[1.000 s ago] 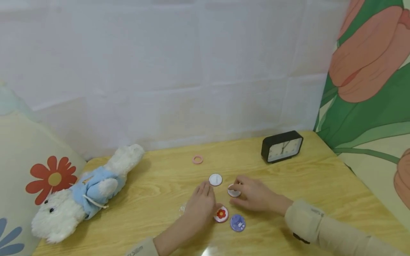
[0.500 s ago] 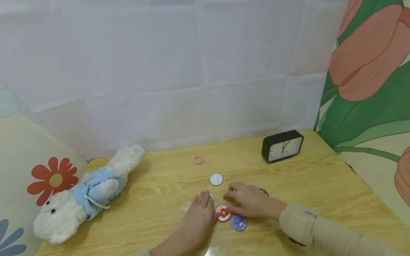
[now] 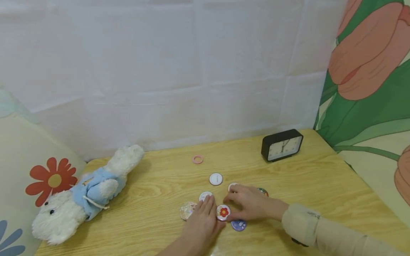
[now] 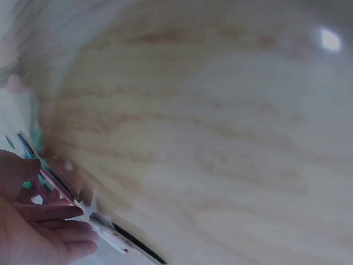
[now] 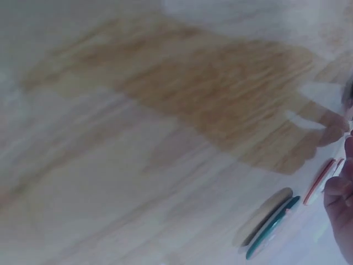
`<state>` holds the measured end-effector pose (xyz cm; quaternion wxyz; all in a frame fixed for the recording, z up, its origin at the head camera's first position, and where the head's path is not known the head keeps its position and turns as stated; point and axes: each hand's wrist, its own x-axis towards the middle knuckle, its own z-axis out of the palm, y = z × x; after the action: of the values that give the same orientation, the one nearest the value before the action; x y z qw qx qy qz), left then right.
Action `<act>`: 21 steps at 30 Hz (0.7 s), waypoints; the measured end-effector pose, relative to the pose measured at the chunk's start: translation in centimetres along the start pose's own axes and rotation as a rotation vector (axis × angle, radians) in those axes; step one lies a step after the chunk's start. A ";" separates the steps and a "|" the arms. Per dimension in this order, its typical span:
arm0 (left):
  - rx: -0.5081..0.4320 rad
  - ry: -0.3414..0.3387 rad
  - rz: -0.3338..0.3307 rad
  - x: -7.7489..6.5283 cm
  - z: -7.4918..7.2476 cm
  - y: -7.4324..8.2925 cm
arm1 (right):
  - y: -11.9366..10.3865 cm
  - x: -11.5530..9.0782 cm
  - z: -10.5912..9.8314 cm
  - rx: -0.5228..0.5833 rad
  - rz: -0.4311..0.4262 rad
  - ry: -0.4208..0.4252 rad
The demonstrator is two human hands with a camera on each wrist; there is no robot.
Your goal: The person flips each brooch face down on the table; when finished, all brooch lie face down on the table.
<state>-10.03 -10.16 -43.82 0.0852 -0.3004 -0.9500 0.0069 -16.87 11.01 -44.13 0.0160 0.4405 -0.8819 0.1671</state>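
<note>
My left hand point(image 3: 200, 220) lies with straight fingers, the tips over the near edge of a white round badge point(image 3: 205, 196). A glittery round badge point(image 3: 187, 210) is just left of those fingers. Between my two hands sits a white badge with a red flower point(image 3: 223, 212). The thumb of my right hand point(image 3: 251, 202) comes right up to its edge, the other fingers loosely bent. Behind these fingers another white badge point(image 3: 232, 185) is partly covered. A purple badge point(image 3: 238, 225) peeks out below the right hand, and a green-edged badge point(image 5: 273, 227) lies by it in the right wrist view.
Farther back on the wooden table point(image 3: 153, 185) are a white badge point(image 3: 216, 179) and a pink ring point(image 3: 197, 159). A black clock point(image 3: 282, 145) stands at the back right. On the left lies a white plush toy point(image 3: 86, 193) in blue clothing.
My left hand has drawn back toward me, uncovering the glittery badge and a white badge. My right hand has shifted nearer to the flower badge; a green-edged badge now shows behind it.
</note>
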 end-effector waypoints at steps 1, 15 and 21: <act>0.011 0.000 0.009 -0.1 0.1 0.1 | 0.0 0.0 0.0 0.006 -0.002 -0.005; 0.176 0.117 0.033 0.1 1.1 0.5 | -0.4 0.0 -0.1 -0.005 -0.003 -0.027; 0.200 0.152 0.034 -0.2 0.9 0.6 | -0.9 0.1 -0.1 0.011 0.001 -0.049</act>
<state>-9.67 -9.71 -44.82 0.1863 -0.3062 -0.9301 0.0806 -16.27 10.49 -43.78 -0.0079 0.4439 -0.8814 0.1611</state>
